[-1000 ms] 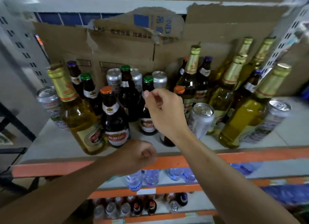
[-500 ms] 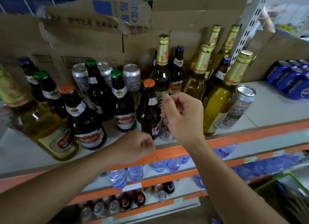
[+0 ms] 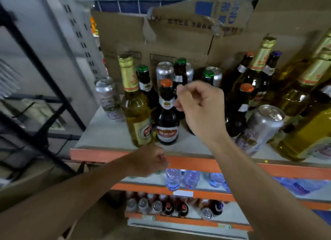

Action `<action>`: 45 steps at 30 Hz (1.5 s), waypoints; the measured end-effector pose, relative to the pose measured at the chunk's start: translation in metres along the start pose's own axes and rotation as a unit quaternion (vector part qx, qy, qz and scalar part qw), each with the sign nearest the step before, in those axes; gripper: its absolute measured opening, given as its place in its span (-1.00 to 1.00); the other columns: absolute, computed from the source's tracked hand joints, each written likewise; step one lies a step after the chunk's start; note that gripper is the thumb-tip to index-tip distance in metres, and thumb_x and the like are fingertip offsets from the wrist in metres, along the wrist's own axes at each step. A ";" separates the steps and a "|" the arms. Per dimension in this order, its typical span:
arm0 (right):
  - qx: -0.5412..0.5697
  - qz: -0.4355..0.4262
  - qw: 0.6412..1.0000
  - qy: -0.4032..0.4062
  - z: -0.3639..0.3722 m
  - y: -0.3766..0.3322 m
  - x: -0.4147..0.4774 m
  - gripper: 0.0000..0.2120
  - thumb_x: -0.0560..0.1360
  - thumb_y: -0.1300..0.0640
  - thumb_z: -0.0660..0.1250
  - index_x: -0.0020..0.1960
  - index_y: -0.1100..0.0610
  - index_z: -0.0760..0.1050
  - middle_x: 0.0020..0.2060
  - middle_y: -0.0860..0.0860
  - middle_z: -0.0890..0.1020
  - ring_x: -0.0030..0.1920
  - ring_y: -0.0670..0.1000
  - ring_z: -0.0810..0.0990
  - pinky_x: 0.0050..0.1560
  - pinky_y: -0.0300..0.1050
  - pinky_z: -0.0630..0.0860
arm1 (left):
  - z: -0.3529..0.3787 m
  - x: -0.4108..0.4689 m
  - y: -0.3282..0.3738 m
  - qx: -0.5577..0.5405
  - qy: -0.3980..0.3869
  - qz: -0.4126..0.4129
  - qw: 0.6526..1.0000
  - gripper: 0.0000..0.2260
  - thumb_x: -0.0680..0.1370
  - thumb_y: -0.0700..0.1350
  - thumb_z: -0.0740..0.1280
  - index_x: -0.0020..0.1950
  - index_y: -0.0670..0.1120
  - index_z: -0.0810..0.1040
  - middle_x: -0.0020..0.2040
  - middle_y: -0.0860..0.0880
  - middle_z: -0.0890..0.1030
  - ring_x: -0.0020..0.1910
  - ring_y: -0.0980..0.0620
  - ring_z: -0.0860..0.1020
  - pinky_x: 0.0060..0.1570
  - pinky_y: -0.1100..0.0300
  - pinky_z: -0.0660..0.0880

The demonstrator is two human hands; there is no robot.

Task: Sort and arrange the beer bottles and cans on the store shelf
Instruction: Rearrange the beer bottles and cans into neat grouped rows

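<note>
The right hand [image 3: 200,110], fingers curled and empty, hovers just beside the nearest orange-capped beer bottle [image 3: 167,121]; the left hand [image 3: 150,161] is an empty fist at the shelf [image 3: 103,136] edge.

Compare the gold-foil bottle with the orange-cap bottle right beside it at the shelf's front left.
The gold-foil bottle is clear glass showing yellow beer; the orange-cap bottle is dark brown. The gold-foil bottle's neck is foil-wrapped; the orange-cap bottle's carries a small white label. The gold-foil bottle stands taller than the orange-cap bottle. Both stand upright near the front of the shelf.
</note>
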State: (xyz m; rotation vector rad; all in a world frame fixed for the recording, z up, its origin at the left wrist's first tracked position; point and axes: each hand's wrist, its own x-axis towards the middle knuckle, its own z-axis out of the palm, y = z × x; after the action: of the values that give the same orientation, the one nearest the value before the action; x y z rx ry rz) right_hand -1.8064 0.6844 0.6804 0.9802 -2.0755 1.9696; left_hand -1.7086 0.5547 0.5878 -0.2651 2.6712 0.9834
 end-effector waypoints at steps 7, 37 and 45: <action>-0.072 0.062 0.979 -0.181 0.071 -0.038 0.045 -0.68 0.40 0.11 0.49 0.11 0.08 0.50 -0.08 -0.05 0.65 -0.05 -0.07 0.63 0.05 -0.08 0.60 | -0.040 -0.047 -0.052 0.015 0.095 -0.085 0.992 -0.85 0.56 -0.02 0.33 -0.11 -0.06 0.61 -0.20 0.11 0.63 -0.19 0.13 0.63 -0.27 0.28 0.47; 0.159 0.228 0.950 -0.142 0.100 -0.059 0.067 -0.88 0.50 0.23 0.29 -0.22 0.19 0.49 -0.35 0.12 0.57 -0.26 0.06 0.57 -0.03 0.00 0.58 | -0.053 -0.031 -0.074 -0.290 0.207 -0.003 0.935 -0.14 0.20 -0.18 0.65 0.40 0.01 0.29 0.08 0.01 0.64 0.02 0.10 0.65 -0.02 0.12 0.63; 0.228 0.240 0.937 -0.115 0.065 -0.087 0.097 -0.89 0.53 0.18 0.32 -0.13 0.20 0.51 -0.35 0.09 0.62 -0.27 0.08 0.64 -0.19 -0.06 0.63 | -0.079 -0.064 -0.013 -0.260 0.132 0.140 0.946 -0.64 0.36 -0.28 0.54 0.10 -0.12 0.58 -0.03 -0.04 0.70 -0.03 0.08 0.67 -0.03 0.32 0.56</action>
State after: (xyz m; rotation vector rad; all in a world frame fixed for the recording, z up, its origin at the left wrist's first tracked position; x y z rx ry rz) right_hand -1.8155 0.5930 0.7933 0.8582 -2.1824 2.8034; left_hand -1.6608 0.4978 0.6587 -0.1277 2.6747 1.8653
